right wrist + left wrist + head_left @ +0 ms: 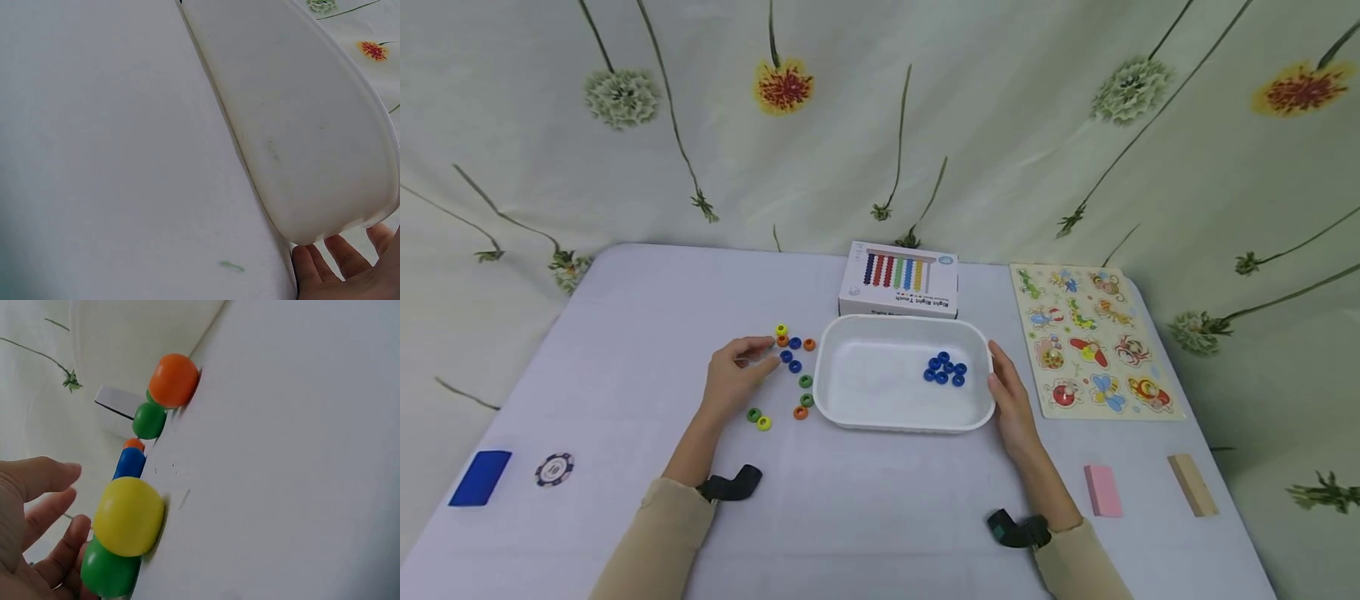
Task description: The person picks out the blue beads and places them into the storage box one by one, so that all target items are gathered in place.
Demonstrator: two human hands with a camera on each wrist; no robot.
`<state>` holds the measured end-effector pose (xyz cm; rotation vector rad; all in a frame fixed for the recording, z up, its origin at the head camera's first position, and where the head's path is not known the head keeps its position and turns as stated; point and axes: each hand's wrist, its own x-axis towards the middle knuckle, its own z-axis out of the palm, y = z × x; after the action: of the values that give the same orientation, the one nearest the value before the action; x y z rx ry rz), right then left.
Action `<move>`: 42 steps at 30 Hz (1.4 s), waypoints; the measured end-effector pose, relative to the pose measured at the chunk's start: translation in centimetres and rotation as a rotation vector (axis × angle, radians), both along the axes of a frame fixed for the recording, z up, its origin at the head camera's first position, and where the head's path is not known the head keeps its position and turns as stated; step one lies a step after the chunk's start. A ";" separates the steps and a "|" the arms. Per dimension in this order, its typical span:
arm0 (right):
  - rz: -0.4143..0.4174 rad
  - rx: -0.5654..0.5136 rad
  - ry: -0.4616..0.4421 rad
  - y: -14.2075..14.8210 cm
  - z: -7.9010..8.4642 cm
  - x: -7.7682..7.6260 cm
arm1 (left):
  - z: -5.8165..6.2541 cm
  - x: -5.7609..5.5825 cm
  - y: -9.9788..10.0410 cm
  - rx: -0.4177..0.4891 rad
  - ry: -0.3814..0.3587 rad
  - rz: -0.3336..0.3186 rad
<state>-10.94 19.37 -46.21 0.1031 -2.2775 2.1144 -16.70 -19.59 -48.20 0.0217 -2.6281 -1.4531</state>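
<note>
My left hand is over the table, thumb and index finger apart, beside a loose blue bead. Nothing shows between its fingers. Around it lie several more beads, among them a yellow bead, a green bead and an orange bead. A white plastic tray stands to the right of these, with several blue beads grouped in its right half. With fingers mostly straight, my right hand touches the tray's right end; the right wrist view shows the fingertips against its outer wall.
Behind the tray is a white printed box. To the right lie an insect puzzle board, a pink block and a wooden block. A blue card-like piece and a poker chip lie far left.
</note>
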 end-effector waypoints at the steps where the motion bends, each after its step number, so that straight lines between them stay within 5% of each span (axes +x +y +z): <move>1: 0.001 0.000 0.000 0.0 0.0 0.0 | -0.3 0.0 0.0 -0.017 -0.007 0.004; 11: -0.008 0.010 -0.003 0.0 -0.1 0.2 | -1.0 0.0 0.9 -0.158 0.033 0.013; 25: -0.001 0.012 -0.004 0.0 -0.2 0.2 | -0.3 -0.3 1.7 -0.276 -0.052 0.076; 29: 0.003 0.012 -0.004 0.0 -0.2 0.2 | 1.5 -0.4 1.9 -0.258 -0.139 0.043; 33: -0.001 0.026 0.000 0.1 -0.1 0.2 | 4.7 -0.6 3.1 -0.243 -0.146 0.017; 38: -0.002 0.023 0.006 0.1 -0.1 0.1 | 8.1 -1.0 6.5 -0.205 -0.139 -0.085; 42: 0.002 -0.004 0.003 0.0 -0.1 -0.1 | 8.9 -1.4 10.0 -0.155 -0.168 -0.188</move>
<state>-11.01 19.41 -46.36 0.1088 -2.2726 2.1186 -18.13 -9.60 -39.25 -0.1290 -2.9433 -1.3488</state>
